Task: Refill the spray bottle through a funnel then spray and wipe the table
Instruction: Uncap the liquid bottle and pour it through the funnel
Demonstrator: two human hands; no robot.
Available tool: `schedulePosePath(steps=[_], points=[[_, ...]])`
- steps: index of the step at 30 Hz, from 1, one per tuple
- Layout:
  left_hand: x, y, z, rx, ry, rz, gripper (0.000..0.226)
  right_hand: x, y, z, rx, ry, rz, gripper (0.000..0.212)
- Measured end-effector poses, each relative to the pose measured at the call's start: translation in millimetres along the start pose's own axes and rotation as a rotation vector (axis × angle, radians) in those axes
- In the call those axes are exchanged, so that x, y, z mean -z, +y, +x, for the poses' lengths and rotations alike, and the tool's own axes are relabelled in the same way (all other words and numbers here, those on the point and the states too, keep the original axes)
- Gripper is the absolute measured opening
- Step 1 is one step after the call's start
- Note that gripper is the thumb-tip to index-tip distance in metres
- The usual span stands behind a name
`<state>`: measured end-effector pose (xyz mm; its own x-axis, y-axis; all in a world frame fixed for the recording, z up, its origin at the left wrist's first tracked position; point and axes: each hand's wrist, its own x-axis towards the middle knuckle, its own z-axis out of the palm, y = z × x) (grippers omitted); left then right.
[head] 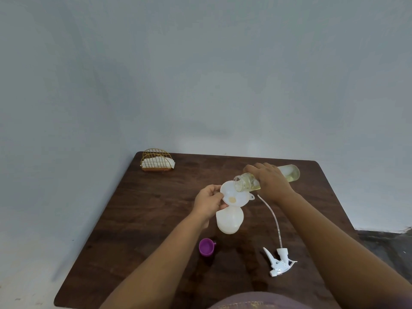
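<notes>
A white funnel (236, 196) sits in the neck of a white spray bottle (229, 220) standing at the middle of the brown table (145, 219). My left hand (208, 200) pinches the funnel's left rim. My right hand (268, 180) grips a clear bottle of pale yellow liquid (289, 173), tipped on its side with its open mouth over the funnel. A little yellowish liquid lies at the funnel's bottom. The white spray head with its long tube (279, 260) lies on the table to the right.
A purple cap (207, 247) stands on the table in front of the spray bottle. A gold wire holder with white napkins (157, 161) sits at the far left corner. A grey wall rises behind the table.
</notes>
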<state>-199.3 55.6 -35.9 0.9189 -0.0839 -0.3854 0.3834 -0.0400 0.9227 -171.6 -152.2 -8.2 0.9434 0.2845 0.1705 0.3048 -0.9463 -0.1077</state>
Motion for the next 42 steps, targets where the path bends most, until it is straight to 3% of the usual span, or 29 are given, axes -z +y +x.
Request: schedulePosePath(steps=[42], points=[[0.9, -3.7, 2.0, 0.000, 0.005, 0.021, 0.027, -1.0, -0.2, -1.9, 0.005, 0.007, -0.008, 0.043]])
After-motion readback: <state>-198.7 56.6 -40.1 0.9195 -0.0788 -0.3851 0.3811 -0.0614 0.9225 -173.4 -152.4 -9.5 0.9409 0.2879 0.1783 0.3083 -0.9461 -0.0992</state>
